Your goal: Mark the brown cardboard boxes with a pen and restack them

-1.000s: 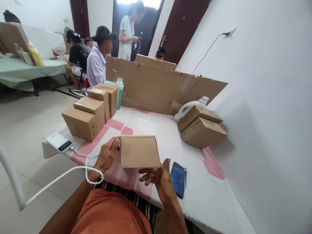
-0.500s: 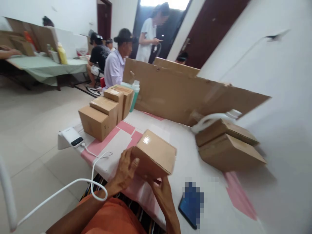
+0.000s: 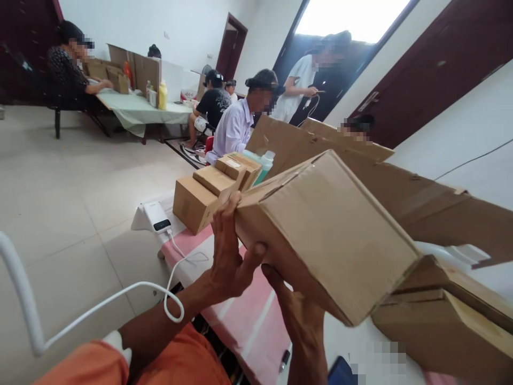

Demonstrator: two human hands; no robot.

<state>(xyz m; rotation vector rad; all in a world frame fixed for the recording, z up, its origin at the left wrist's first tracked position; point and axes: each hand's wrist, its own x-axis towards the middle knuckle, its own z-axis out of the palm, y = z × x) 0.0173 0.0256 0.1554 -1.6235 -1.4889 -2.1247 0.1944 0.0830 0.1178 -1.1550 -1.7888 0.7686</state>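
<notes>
A brown cardboard box [image 3: 332, 230] is held tilted above the table, close to the camera. My left hand [image 3: 232, 251] grips its left side, thumb on the near face and fingers up along the left edge. From below, my right hand [image 3: 300, 305] supports the box; its thumb lies against the near lower side and its other fingers are hidden underneath. A phone [image 3: 341, 371] lies on the table to the right of my right forearm, partly cut off by the frame. Beside that forearm is a small black object [image 3: 284, 361].
Several cardboard boxes [image 3: 196, 203] stand at the table's left, by a bottle of green liquid [image 3: 264, 166]. More boxes [image 3: 444, 321] and a white jug [image 3: 452, 251] are at the right. A cardboard panel [image 3: 401, 187] crosses the back. A white power bank [image 3: 156, 216] trails a cable. People sit beyond.
The box has been raised from low over the table toward the camera and tipped, with both hands lifting it. The view has swung to the right-tilted side, showing more room at the left.
</notes>
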